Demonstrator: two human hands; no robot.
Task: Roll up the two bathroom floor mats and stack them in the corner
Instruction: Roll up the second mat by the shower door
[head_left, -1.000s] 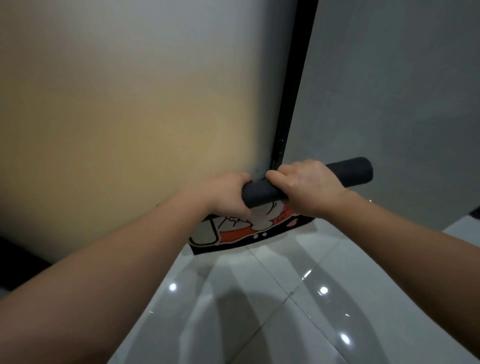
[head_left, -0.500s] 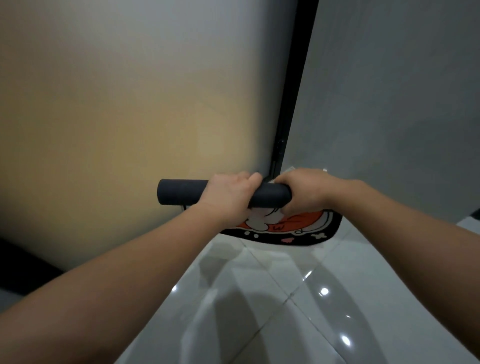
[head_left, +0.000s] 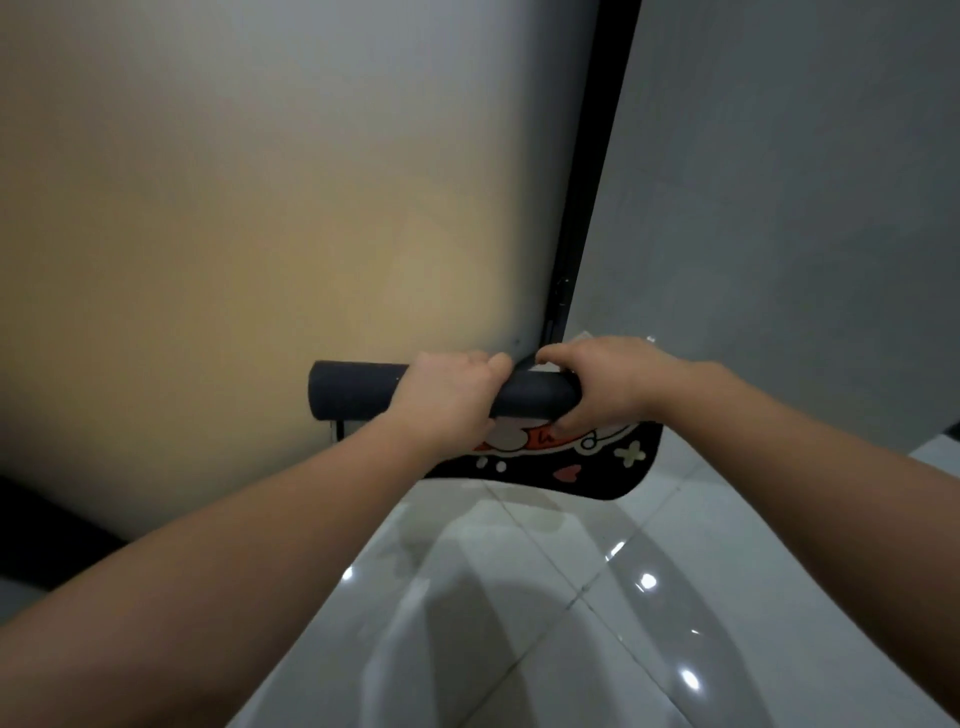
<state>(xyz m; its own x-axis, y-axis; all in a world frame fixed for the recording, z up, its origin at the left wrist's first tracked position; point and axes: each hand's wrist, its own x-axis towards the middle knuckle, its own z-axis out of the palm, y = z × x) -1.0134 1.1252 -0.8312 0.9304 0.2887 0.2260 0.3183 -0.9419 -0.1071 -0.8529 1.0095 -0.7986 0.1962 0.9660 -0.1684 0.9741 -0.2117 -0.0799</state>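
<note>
Over glossy floor tiles (head_left: 597, 649), the left hand (head_left: 441, 397) and right hand (head_left: 602, 384) stayed clenched around the rolled dark mat (head_left: 358, 389), much as half a second before, its left end jutting free. Beneath it lay the cartoon-printed mat (head_left: 597, 467), flat, near the corner where a black door frame (head_left: 587, 182) met the grey wall (head_left: 805, 208).
</note>
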